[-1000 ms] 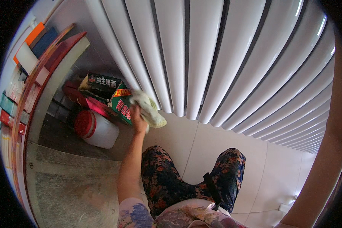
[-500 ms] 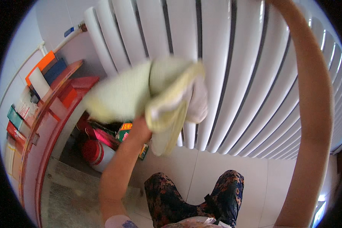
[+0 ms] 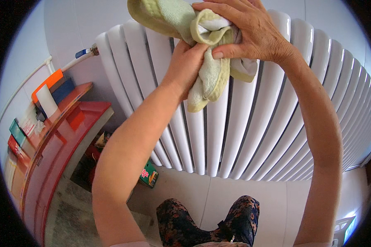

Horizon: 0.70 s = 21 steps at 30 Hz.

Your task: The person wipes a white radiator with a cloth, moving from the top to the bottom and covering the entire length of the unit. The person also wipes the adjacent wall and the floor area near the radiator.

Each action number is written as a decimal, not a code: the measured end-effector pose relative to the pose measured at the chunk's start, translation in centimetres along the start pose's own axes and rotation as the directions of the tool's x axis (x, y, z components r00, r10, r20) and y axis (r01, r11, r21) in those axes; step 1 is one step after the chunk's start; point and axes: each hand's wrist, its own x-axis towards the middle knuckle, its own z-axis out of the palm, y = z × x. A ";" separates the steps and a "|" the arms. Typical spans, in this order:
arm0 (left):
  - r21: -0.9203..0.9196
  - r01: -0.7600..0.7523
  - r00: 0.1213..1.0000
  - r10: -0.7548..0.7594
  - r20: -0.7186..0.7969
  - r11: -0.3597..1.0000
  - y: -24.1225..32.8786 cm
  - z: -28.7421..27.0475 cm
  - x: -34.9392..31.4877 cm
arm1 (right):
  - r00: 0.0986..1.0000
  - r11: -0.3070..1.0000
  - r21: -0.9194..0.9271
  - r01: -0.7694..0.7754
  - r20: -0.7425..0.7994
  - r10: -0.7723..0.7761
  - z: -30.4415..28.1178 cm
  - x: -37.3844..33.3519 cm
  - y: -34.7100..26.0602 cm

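1. Head view, nearest first: your two forearms rise from the lower edge, the left one crossing up from lower left, the right one running almost straight up the right side. Your patterned trouser legs [image 3: 210,224] show between them, over pale floor tiles [image 3: 243,197].

2. Your left hand [image 3: 185,66] sits just below and behind the cloth [image 3: 202,49], its fingers tucked into the folds and closed on the fabric from underneath; the fingertips themselves are hidden by it.

3. Your right hand [image 3: 247,31] lies on top, fingers [image 3: 218,12] curled over the bundle and the thumb pressing in from below, so it grips the pale green and white cloth from above.

4. The relation that counts: the cloth is pinched between both hands, left beneath and right above. Its bunched part runs up and to the left toward the top edge, while a loose end hangs downward below your right thumb. Neither hand is clearly nearer; both touch it.

5. Behind the cloth stands the white radiator [image 3: 251,123], its vertical ribs running straight down. The bundle is held up near the rounded rib tops; whether it touches them you cannot tell.

6. Farther left, a red shelf unit [image 3: 66,136] stands against the wall, with a green carton [image 3: 149,175] on the floor at the radiator's foot.
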 end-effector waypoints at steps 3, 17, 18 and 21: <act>0.217 0.023 0.981 -0.064 0.182 0.976 0.6 -3.4 0.8 | 0.998 0.997 0.054 -0.050 -0.034 0.052 0.7 -0.3 -0.1; 0.769 -0.441 0.408 0.660 0.631 -0.462 2.6 -7.1 10.0 | 0.951 0.992 -0.126 0.022 -0.305 -0.059 3.5 -0.4 -4.6; 0.762 -0.441 0.410 0.649 0.641 -0.474 1.8 -8.0 11.4 | 0.963 0.989 -0.148 -0.025 -0.270 -0.016 4.4 -1.1 -4.9; 0.797 -0.500 0.332 0.776 0.537 -0.338 2.1 -8.3 11.1 | 0.970 0.964 -0.247 -0.102 -0.238 0.042 5.5 -2.6 -6.0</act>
